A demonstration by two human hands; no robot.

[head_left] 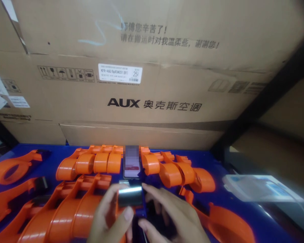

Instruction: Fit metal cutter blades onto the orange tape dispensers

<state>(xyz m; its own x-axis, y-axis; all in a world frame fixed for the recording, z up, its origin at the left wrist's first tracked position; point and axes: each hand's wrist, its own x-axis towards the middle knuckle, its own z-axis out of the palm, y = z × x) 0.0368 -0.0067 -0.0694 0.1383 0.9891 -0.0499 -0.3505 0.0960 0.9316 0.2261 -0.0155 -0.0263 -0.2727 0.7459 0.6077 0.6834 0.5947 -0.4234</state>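
Observation:
At the bottom centre, my left hand [107,214] is closed around an orange tape dispenser [130,196], its thumb over the near edge. The dispenser's shiny metal plate, with a toothed edge, faces up. My right hand [178,211] is curled at its right side, index fingertip at the plate's corner and thumb lower down by a dark blue part. Shadow hides most of what lies between the right fingers. Beyond the hands, a phone [131,162] leans upright, its screen partly blurred out.
Several orange tape dispensers [66,168] stand in rows on the blue surface [218,202], left and right of my hands. A large cardboard box [78,101] rises behind. Black posts [245,125] flank it. A clear plastic-wrapped pack [260,189] lies at the right.

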